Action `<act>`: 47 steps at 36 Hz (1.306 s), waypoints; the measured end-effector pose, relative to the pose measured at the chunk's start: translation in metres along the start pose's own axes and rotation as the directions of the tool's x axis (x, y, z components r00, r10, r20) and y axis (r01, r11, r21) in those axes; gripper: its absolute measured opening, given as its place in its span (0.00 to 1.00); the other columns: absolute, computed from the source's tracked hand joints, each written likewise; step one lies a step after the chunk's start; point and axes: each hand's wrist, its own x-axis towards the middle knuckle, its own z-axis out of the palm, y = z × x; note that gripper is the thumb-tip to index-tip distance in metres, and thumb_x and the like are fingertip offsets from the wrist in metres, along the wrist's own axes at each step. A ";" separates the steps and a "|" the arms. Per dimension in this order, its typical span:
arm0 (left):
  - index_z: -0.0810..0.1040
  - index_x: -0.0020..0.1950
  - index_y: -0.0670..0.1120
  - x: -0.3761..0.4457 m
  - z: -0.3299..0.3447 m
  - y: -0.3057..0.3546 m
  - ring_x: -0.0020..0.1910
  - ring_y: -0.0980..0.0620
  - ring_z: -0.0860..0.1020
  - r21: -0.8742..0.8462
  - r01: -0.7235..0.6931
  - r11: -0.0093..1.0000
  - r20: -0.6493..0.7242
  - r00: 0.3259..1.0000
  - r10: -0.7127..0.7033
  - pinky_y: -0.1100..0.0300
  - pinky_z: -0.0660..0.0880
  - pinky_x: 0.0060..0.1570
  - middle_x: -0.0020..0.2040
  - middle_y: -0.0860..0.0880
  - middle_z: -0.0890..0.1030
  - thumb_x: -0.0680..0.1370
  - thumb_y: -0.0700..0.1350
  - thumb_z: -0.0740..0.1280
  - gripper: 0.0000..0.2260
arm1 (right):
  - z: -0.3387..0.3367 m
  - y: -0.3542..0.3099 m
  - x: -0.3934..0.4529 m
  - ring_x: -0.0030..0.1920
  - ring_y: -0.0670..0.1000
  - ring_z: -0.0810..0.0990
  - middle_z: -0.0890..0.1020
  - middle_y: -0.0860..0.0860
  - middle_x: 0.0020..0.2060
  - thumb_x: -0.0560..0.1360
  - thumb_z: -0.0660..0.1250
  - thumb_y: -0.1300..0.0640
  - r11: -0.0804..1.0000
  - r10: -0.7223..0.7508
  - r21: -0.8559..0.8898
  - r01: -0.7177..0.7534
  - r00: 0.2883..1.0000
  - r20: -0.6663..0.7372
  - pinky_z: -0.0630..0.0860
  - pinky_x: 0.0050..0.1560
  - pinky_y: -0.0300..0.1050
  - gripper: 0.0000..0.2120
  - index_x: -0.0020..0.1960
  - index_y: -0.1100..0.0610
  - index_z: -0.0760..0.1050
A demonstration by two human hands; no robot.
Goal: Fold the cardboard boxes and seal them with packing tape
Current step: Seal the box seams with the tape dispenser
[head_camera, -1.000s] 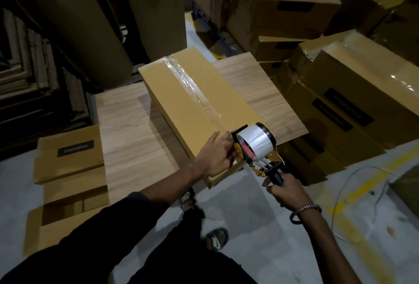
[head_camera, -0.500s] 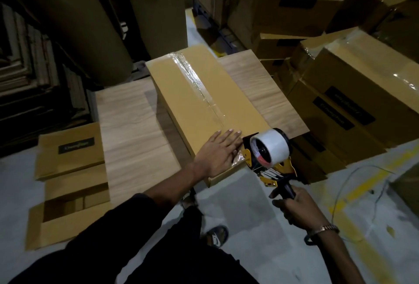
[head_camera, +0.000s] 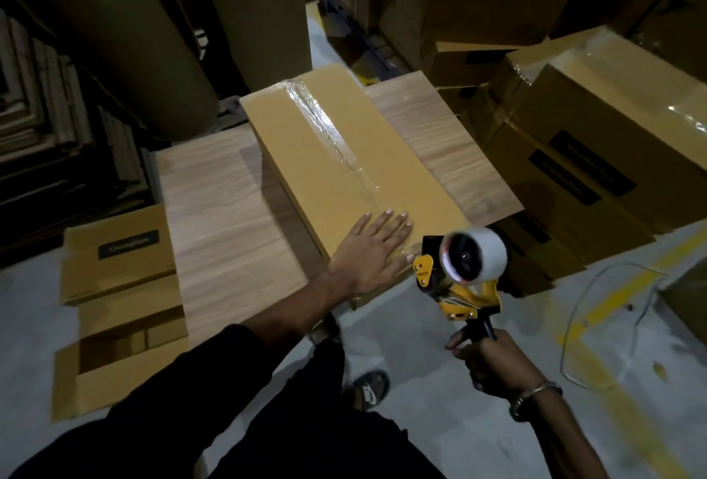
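A long folded cardboard box (head_camera: 306, 142) lies on the wooden table (head_camera: 222, 233), with a strip of clear tape (head_camera: 325, 126) along its top seam. My left hand (head_camera: 373, 253) presses flat on the box's near end, fingers straight. To its right, my right hand (head_camera: 493, 362) grips the black handle of a yellow tape dispenser (head_camera: 465, 272) with a white tape roll. The dispenser hangs just off the box's near corner, past the table's edge.
Sealed boxes (head_camera: 597, 142) are piled at the right and back. Flat cardboard blanks (head_camera: 118, 287) lie on the floor at the left. Large brown paper rolls (head_camera: 126, 38) stand behind the table. A thin cable (head_camera: 574, 321) and a yellow floor line (head_camera: 627, 291) are at the right.
The dispenser has pulled off the box's near end, toward me and to the right. My left hand has gone from curled at the tape end to flat on the box.
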 end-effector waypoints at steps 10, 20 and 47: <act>0.50 0.86 0.51 0.001 0.002 0.000 0.85 0.49 0.47 0.008 -0.013 1.000 -0.003 1.000 0.013 0.42 0.47 0.82 0.86 0.51 0.50 0.86 0.65 0.40 0.31 | 0.021 0.035 -0.001 0.22 0.50 0.58 0.66 0.52 0.24 0.87 0.58 0.51 0.975 0.215 0.056 -0.214 0.976 -0.016 0.57 0.27 0.37 0.21 0.48 0.65 0.80; 0.53 0.86 0.46 0.001 0.005 0.025 0.85 0.43 0.51 -0.014 0.091 0.996 -0.028 0.995 -0.091 0.36 0.49 0.80 0.86 0.47 0.53 0.85 0.68 0.44 0.37 | 0.017 0.058 0.000 0.20 0.49 0.58 0.63 0.52 0.24 0.80 0.64 0.70 0.960 0.145 0.260 -0.104 0.979 -0.142 0.58 0.26 0.38 0.05 0.49 0.68 0.79; 0.45 0.86 0.47 -0.064 -0.010 0.024 0.85 0.40 0.45 -0.542 0.550 0.635 -0.183 0.661 -0.728 0.39 0.49 0.80 0.86 0.41 0.42 0.82 0.64 0.60 0.41 | -0.017 -0.124 0.058 0.54 0.54 0.82 0.85 0.51 0.49 0.77 0.74 0.56 0.825 -0.562 -0.221 0.520 0.715 -0.416 0.74 0.58 0.49 0.10 0.58 0.56 0.83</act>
